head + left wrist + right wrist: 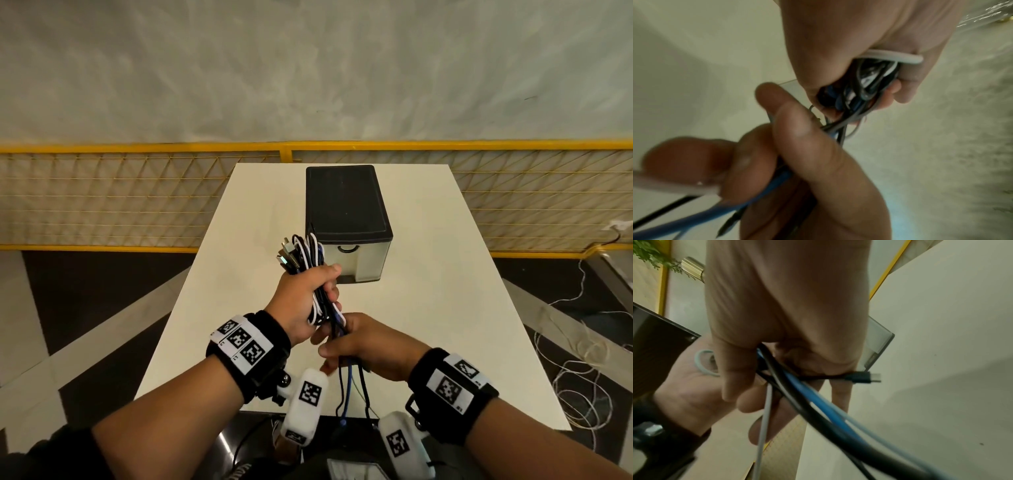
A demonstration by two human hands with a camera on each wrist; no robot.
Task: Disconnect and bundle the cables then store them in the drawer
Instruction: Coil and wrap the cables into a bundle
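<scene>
Over the near half of the white table [428, 291], my left hand [305, 298] grips a coiled bundle of black, white and blue cables [303, 251], whose loops and plugs stick up above the fist. Just below it my right hand [366, 342] is curled round the loose tails [348, 387] of the same cables, which hang past the table's front edge. In the left wrist view the coils [865, 84] sit inside the left fist, with the right fingers [797, 142] around a blue cable [760, 193]. The right wrist view shows a small black plug [863, 377] poking out. The drawer unit [346, 205] stands behind the hands with its drawer front [352, 260] closed.
A yellow mesh fence [102, 198] runs behind the table. Thin white cords [575, 377] lie tangled on the dark floor to the right. Both wrists wear black bands with marker tags.
</scene>
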